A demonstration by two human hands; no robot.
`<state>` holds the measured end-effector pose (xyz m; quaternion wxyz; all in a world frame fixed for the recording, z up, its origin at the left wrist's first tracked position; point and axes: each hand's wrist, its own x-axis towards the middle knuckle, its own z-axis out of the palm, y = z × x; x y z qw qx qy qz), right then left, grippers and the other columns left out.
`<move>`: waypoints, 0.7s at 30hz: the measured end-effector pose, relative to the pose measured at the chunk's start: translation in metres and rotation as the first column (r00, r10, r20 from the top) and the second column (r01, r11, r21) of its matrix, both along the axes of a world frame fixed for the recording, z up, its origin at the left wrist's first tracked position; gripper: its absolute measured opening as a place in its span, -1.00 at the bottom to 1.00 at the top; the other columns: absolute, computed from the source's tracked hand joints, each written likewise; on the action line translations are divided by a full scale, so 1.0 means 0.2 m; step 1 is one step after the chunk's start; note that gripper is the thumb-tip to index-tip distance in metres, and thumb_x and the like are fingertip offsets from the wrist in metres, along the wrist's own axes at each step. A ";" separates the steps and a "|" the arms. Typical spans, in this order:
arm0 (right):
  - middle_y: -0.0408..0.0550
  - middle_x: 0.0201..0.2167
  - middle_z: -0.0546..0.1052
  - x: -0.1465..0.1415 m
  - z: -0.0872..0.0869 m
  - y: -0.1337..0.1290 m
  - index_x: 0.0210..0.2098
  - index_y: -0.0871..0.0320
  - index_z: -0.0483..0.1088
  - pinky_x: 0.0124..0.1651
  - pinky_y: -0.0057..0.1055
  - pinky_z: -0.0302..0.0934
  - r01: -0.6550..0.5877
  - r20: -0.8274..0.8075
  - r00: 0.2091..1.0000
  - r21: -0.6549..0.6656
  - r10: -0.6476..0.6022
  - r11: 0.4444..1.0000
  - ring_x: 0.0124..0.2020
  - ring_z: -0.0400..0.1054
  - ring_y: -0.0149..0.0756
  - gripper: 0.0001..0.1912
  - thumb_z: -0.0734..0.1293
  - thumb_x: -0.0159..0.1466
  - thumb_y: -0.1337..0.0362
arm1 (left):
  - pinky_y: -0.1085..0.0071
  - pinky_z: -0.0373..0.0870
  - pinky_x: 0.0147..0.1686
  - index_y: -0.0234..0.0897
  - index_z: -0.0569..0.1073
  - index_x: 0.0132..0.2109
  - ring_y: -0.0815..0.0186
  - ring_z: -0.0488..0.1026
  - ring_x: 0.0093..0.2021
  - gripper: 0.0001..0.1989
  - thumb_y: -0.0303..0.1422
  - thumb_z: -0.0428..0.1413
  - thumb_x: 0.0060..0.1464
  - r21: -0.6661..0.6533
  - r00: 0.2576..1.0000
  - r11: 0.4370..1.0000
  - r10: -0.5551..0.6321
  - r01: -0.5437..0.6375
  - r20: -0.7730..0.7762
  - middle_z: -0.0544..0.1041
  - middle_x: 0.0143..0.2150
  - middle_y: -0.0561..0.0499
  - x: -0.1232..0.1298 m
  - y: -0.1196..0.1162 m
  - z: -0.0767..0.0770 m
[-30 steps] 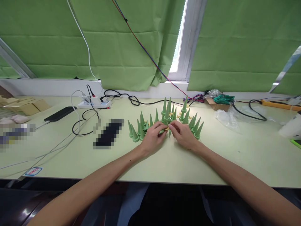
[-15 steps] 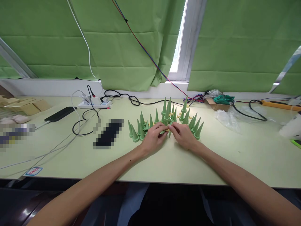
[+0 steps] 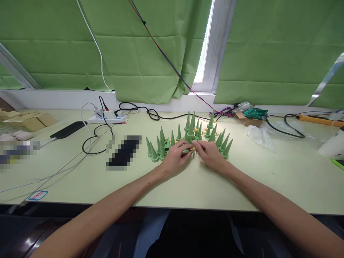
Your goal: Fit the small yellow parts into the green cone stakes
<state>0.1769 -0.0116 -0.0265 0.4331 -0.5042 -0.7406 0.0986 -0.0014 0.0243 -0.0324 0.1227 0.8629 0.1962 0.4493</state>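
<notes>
Yellow piece [image 3: 192, 148] between both hands' fingertips [image 3: 194, 142]

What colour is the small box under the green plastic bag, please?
The small box is brown, seen best in the head view.

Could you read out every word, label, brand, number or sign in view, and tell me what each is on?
No text can be read with certainty.
Blue-outlined mark on the table, near its front left edge: one red looped character, possibly "8", too unclear to confirm.
Power strip: any print is too small to read.
Dark pixelated patch: nothing legible.
Green cones: no lettering visible.
</notes>
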 end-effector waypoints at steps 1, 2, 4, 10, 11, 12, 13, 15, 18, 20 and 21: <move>-0.26 -0.67 0.07 0.00 0.00 0.00 -0.55 0.11 0.01 -0.47 -0.39 -0.10 -0.002 -0.005 1.000 0.003 0.002 1.000 -0.60 -0.09 -0.43 -0.55 0.12 0.44 0.10 | 0.48 0.45 -0.40 -0.28 0.51 -0.12 0.38 0.46 -0.27 -0.87 -0.41 0.08 0.25 0.000 1.000 1.000 0.010 -0.010 0.001 0.49 -0.20 -0.05 0.00 0.00 0.00; -0.26 -0.66 0.09 0.00 0.00 0.00 -0.54 0.11 0.04 -0.47 -0.40 -0.09 -0.005 -0.013 1.000 0.002 0.005 1.000 -0.60 -0.07 -0.43 -0.57 0.12 0.44 0.10 | 0.48 0.45 -0.40 -0.28 0.51 -0.12 0.38 0.46 -0.27 -0.87 -0.41 0.08 0.25 -0.001 1.000 1.000 0.020 -0.020 0.004 0.49 -0.20 -0.05 0.00 0.00 0.00; -0.26 -0.64 0.14 0.00 0.01 -0.01 -0.50 0.11 0.10 -0.47 -0.41 -0.07 -0.015 -0.037 0.999 -0.008 0.015 1.000 -0.59 -0.02 -0.43 -0.61 0.13 0.43 0.10 | 0.48 0.44 -0.41 -0.29 0.51 -0.13 0.38 0.46 -0.28 -0.87 -0.40 0.08 0.25 -0.011 0.999 0.999 0.033 -0.033 0.005 0.48 -0.21 -0.05 0.00 0.00 0.01; -0.26 -0.63 0.21 0.00 0.02 -0.02 -0.39 0.11 0.20 -0.46 -0.42 -0.03 -0.067 -0.057 0.996 -0.032 0.065 0.997 -0.60 0.04 -0.42 -0.72 0.14 0.43 0.15 | 0.49 0.41 -0.43 -0.28 0.50 -0.12 0.37 0.44 -0.27 -0.87 -0.41 0.07 0.25 -0.046 0.999 0.998 0.043 -0.043 0.001 0.48 -0.21 -0.04 0.00 -0.02 0.01; -0.26 -0.62 0.22 0.00 0.02 -0.02 -0.39 0.11 0.20 -0.46 -0.42 -0.04 -0.070 -0.054 0.996 -0.029 0.068 0.997 -0.60 0.04 -0.42 -0.72 0.14 0.43 0.15 | 0.49 0.41 -0.42 -0.28 0.50 -0.11 0.37 0.44 -0.27 -0.87 -0.41 0.06 0.26 -0.047 0.999 0.998 0.042 -0.042 -0.003 0.48 -0.21 -0.05 0.00 -0.02 0.01; -0.26 -0.62 0.22 0.00 0.02 -0.02 -0.40 0.11 0.19 -0.46 -0.42 -0.04 -0.070 -0.051 0.996 -0.023 0.069 0.997 -0.60 0.04 -0.42 -0.72 0.14 0.43 0.15 | 0.48 0.41 -0.42 -0.28 0.50 -0.11 0.37 0.45 -0.27 -0.86 -0.41 0.06 0.26 -0.045 0.999 0.998 0.040 -0.040 -0.009 0.48 -0.21 -0.05 0.00 -0.02 0.01; -0.26 -0.62 0.22 0.00 0.02 -0.02 -0.41 0.11 0.18 -0.46 -0.42 -0.04 -0.069 -0.047 0.997 -0.017 0.068 0.997 -0.60 0.04 -0.42 -0.71 0.13 0.43 0.16 | 0.47 0.42 -0.41 -0.28 0.50 -0.10 0.37 0.45 -0.27 -0.86 -0.40 0.06 0.26 -0.043 0.999 0.998 0.038 -0.039 -0.013 0.48 -0.21 -0.05 0.00 -0.01 0.01; -0.25 -0.61 0.22 0.00 0.01 -0.01 -0.43 0.10 0.16 -0.46 -0.42 -0.04 -0.065 -0.042 0.997 -0.009 0.065 0.998 -0.59 0.03 -0.43 -0.69 0.13 0.43 0.15 | 0.46 0.43 -0.40 -0.28 0.50 -0.10 0.36 0.45 -0.28 -0.85 -0.39 0.05 0.26 -0.035 0.999 0.999 0.038 -0.038 -0.015 0.47 -0.21 -0.05 0.00 -0.01 0.00; -0.26 -0.62 0.18 0.00 0.01 -0.01 -0.46 0.10 0.11 -0.47 -0.42 -0.06 -0.059 -0.032 0.998 -0.010 0.059 0.998 -0.59 0.00 -0.43 -0.66 0.12 0.44 0.14 | 0.45 0.44 -0.39 -0.29 0.49 -0.09 0.36 0.46 -0.28 -0.84 -0.39 0.05 0.27 -0.024 0.999 0.999 0.039 -0.039 -0.012 0.47 -0.20 -0.06 0.00 -0.01 0.00; -0.26 -0.63 0.15 0.00 0.00 -0.01 -0.49 0.09 0.06 -0.47 -0.41 -0.07 -0.048 -0.018 0.999 -0.008 0.048 0.999 -0.59 -0.02 -0.43 -0.63 0.12 0.44 0.13 | 0.45 0.44 -0.38 -0.29 0.49 -0.09 0.37 0.45 -0.29 -0.84 -0.39 0.04 0.27 -0.021 0.999 0.999 0.036 -0.036 -0.018 0.47 -0.20 -0.06 0.00 -0.01 0.00; -0.26 -0.64 0.14 0.01 0.01 0.00 -0.50 0.09 0.04 -0.47 -0.41 -0.08 -0.042 -0.010 0.999 -0.005 0.042 0.999 -0.59 -0.03 -0.43 -0.62 0.12 0.44 0.12 | 0.44 0.45 -0.38 -0.28 0.49 -0.10 0.37 0.45 -0.29 -0.84 -0.39 0.04 0.27 -0.020 0.999 0.999 0.033 -0.033 -0.021 0.48 -0.19 -0.06 0.00 -0.01 0.00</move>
